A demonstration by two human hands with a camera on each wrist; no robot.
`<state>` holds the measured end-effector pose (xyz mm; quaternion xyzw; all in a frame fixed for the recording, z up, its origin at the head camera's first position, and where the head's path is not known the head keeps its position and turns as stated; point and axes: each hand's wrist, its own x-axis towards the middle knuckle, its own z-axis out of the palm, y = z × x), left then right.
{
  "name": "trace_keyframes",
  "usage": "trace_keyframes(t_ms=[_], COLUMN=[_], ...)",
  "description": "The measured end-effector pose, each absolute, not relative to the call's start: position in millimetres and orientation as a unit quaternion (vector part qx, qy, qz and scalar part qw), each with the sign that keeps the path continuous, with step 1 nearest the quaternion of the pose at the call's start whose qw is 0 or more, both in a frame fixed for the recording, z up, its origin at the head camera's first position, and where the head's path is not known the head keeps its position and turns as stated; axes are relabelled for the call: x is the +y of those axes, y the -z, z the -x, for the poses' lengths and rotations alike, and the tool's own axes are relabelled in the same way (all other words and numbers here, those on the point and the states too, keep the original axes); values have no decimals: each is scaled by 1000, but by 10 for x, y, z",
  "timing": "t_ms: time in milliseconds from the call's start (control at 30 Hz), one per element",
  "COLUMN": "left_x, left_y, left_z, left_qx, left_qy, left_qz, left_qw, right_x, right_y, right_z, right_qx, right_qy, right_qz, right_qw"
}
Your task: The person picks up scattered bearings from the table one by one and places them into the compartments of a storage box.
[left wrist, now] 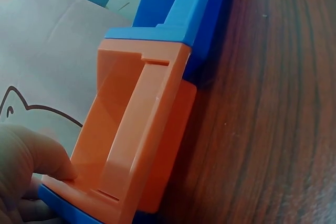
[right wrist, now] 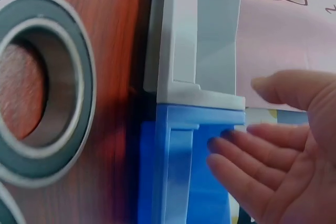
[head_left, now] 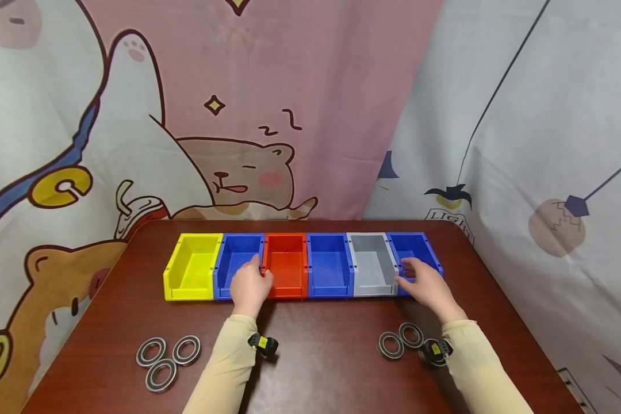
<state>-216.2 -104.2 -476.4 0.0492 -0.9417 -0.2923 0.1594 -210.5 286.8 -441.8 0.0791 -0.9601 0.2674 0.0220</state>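
Note:
A row of open-front storage bins stands along the table's back. My left hand (head_left: 249,287) pinches the adjoining side walls of the red bin (head_left: 286,291) and the blue bin (head_left: 238,246) left of it. Its thumb (left wrist: 58,163) lies on the red bin's rim, while the other fingers sit partly hidden on the blue side. Over the right-end blue bin (head_left: 411,244), my right hand (head_left: 429,287) is spread with relaxed fingers. Its thumb (right wrist: 273,87) hovers by the grey bin (right wrist: 184,98), the fingers over the blue bin's interior; nothing is between them.
A yellow bin (head_left: 191,294) ends the row on the left, and another blue bin (head_left: 331,290) stands between red and grey. Three ball bearings (head_left: 150,376) lie at the front left. More bearings (head_left: 382,346) lie near my right wrist, one partly covered by the wrist camera (head_left: 434,349).

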Motion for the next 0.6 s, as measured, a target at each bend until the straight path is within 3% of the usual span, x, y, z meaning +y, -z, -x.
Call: trace_keyframes(t_ms=[600], left_x=[-1035], left_y=[4772], left_z=[2173], left_qx=[-946], left_qy=[288], left_qz=[-57], left_qw=[137], right_x=[3177], right_y=[4497], right_z=[1659], right_qx=[-953], right_qy=[-253], right_qz=[-153], right_qw=[60])
